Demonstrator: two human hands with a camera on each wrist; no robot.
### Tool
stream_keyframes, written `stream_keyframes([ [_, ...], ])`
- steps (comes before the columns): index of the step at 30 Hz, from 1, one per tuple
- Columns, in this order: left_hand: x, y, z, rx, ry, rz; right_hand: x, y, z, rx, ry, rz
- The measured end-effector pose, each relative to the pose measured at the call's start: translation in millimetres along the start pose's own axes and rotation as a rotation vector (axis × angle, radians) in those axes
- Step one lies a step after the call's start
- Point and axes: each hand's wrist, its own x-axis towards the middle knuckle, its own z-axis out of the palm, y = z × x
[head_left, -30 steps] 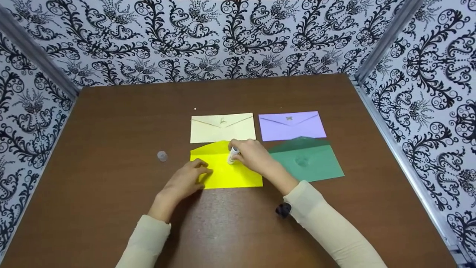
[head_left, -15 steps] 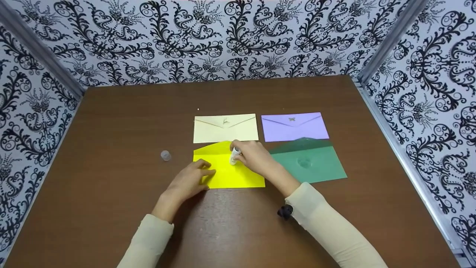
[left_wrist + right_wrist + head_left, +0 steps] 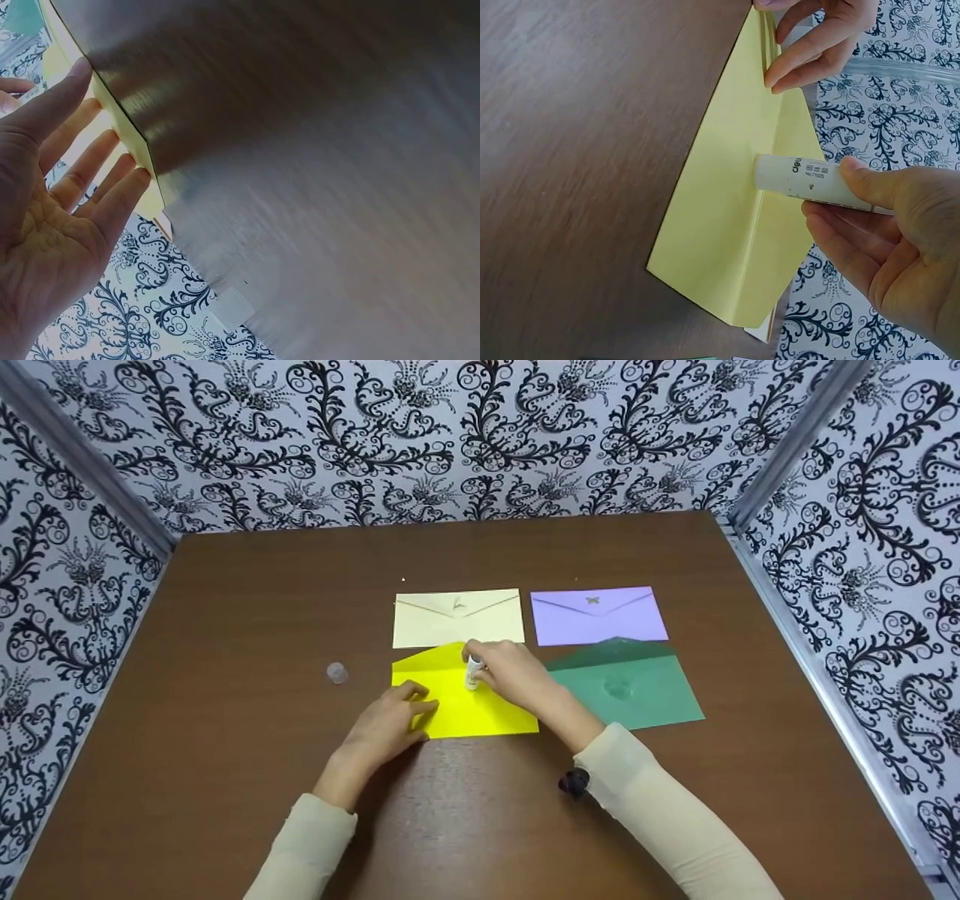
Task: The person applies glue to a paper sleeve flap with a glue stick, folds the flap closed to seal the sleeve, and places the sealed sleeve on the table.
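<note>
In my right hand [image 3: 514, 671] I grip a white glue stick [image 3: 802, 178], its end down against the yellow envelope [image 3: 480, 720]. That envelope lies with its pointed flap folded up, away from me. Fingertips of my left hand [image 3: 386, 724] rest spread on the envelope's left part, with the thumb at its near edge. In the left wrist view the left fingers [image 3: 112, 202] are long and only slightly bent against the paper. A small clear cap [image 3: 337, 673] stands on the table to the left of the envelope.
Behind the yellow envelope lie a closed cream envelope [image 3: 459, 626] and a closed purple envelope [image 3: 600, 622]. A green envelope [image 3: 652, 701], flap up, with a round mark, lies to the right. Patterned walls [image 3: 465, 442] border the brown table [image 3: 247, 607].
The whole head view has shifted slightly to the right. Both hands keep nearly the same places on the envelope, and the glue stick stays near its middle.
</note>
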Motion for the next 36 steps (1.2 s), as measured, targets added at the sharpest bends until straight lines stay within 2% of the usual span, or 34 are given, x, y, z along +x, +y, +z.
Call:
stream_keyframes([
  [6,0.3,-1.1,0.3,-0.003,0.008,0.005,-2.2,-1.0,-2.2,-0.006,-0.037,0.001],
  [12,0.3,-2.5,3.3,0.001,0.009,0.011,-6.8,-4.1,-0.7,0.001,-0.046,-0.049],
  [18,1.7,-1.6,1.2,-0.007,0.0,0.007,-6.9,-7.4,0.2,0.012,-0.051,-0.048],
  [27,0.9,-1.1,0.4,-0.019,0.0,0.007,-0.5,-15.4,3.5,-0.005,-0.062,-0.079],
  [36,1.2,-1.6,0.4,-0.028,0.011,0.038,5.0,-17.9,5.4,-0.018,-0.072,-0.095],
])
